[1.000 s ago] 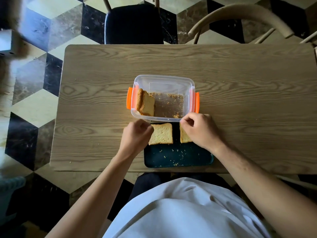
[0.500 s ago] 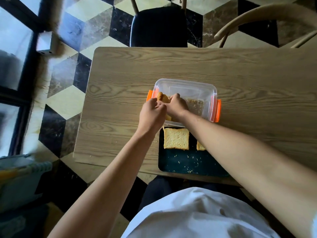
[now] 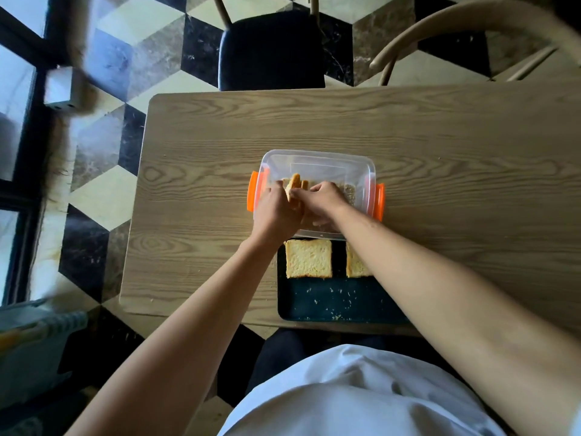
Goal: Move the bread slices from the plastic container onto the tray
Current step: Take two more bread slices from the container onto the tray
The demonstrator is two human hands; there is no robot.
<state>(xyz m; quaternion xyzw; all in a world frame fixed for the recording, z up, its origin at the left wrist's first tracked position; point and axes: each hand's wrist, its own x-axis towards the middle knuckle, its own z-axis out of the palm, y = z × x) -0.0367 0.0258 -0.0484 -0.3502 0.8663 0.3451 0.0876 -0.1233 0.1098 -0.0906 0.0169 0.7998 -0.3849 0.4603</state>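
Head view: both hands are reaching into the plastic container (image 3: 317, 165), which is sitting on the wooden table (image 3: 440, 152) just beyond the tray (image 3: 339, 306).
Bread in the container: the slices (image 3: 295, 182) are standing on edge at the left end, leaning together; at least two edges are showing, and the hands are hiding how many more there may be.
Why upright: standing on edge is probably how they were packed, so one has to be peeled away from its neighbour, not lifted flat.
Left hand (image 3: 276, 212): it is curling narrowly against the near side of the standing slices, fingers touching the bread; I am judging it to be steadying or pinching one.
Right hand (image 3: 320, 201): it is crossing over from the right, fingers closing on the same slices; whether it is gripping a slice or only separating them, I cannot tell.
Bread on the tray: two slices are lying flat along the far edge, the left slice (image 3: 308, 259) fully showing, the right slice (image 3: 356, 262) partly hidden under the right forearm.
Why a row: they are lying side by side with a gap between, apparently leaving the near half free for more.
Crumbs: scattered on the bare tray and on the container floor, too many to count.
Orange clips: two, one on each end of the container, the left clip (image 3: 253, 195) and the right clip (image 3: 380, 202).
Chairs: two are standing beyond the table, a dark chair (image 3: 270, 48) and a wooden chair (image 3: 465, 29).
Progress: I am judging the task partway done.
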